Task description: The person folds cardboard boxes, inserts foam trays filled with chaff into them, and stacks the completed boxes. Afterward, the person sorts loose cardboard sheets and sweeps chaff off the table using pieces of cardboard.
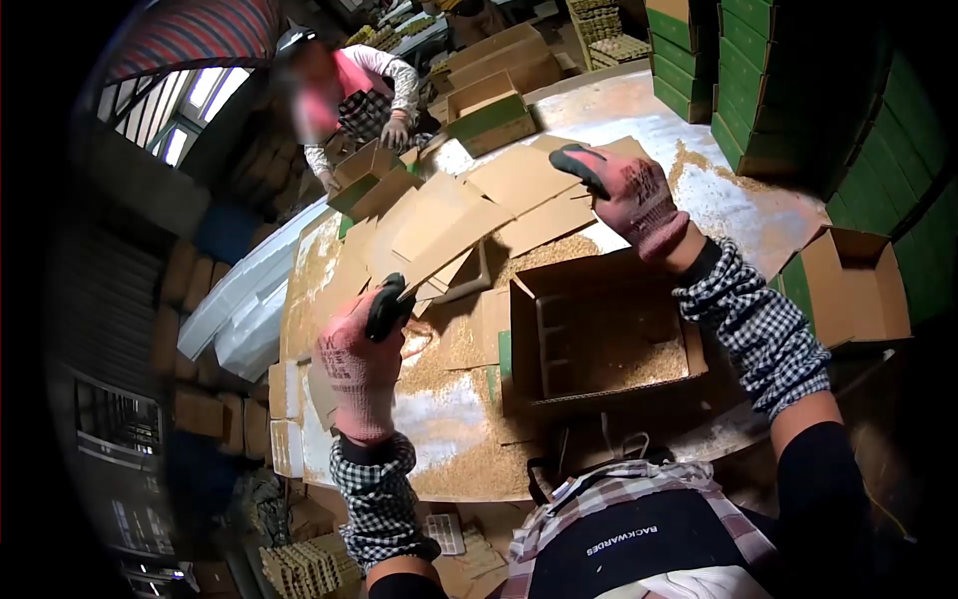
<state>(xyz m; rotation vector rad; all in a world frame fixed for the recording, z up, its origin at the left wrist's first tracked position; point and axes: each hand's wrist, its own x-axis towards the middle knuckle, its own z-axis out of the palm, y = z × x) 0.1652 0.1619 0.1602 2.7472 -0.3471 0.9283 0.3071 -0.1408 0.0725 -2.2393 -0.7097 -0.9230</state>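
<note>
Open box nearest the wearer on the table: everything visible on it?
The box looks like cardboard: brown inside, with green showing on its outer left wall. It is roughly rectangular and stands open side up, its interior shaded. Loose tan grains lie on its floor, most visibly towards the near right corner. It rests on the table by the near edge. Neither hand appears to touch it; whether the cardboard pieces at its left do, I can't tell.

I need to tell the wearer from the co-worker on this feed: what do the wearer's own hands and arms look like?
Left hand and right hand: pink knit gloves with dark printing and black finger areas. Black-and-white checked oversleeves, gathered, on the forearms; black sleeves higher up.
</note>
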